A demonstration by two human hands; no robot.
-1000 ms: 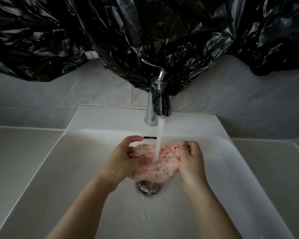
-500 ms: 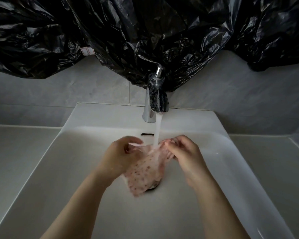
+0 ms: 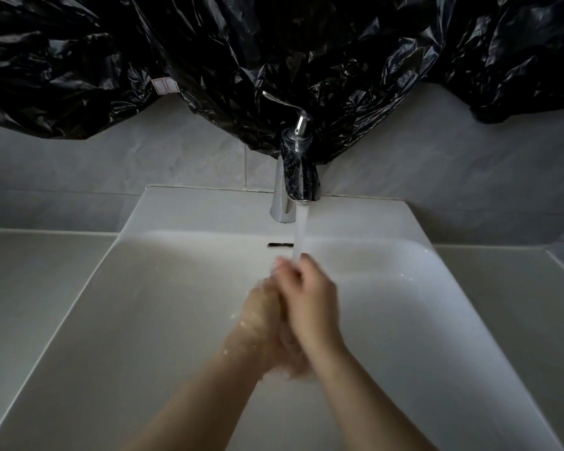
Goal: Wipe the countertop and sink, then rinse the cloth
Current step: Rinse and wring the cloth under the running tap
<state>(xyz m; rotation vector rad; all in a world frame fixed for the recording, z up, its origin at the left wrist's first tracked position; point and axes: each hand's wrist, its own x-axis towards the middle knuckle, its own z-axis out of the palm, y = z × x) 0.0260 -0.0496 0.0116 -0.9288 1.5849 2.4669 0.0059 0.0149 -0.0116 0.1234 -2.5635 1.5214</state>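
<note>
The left hand (image 3: 262,315) and right hand (image 3: 311,304) touch inside the white rectangular ceramic sink (image 3: 144,320); the chrome tap (image 3: 293,177) stands behind them, grey countertop (image 3: 30,288) either side.

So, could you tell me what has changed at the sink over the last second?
The left hand and right hand have come together under the water stream, right over left, blurred with motion. The cloth they held spread out is now hidden between them. The faucet still runs; the sink is unchanged.
</note>
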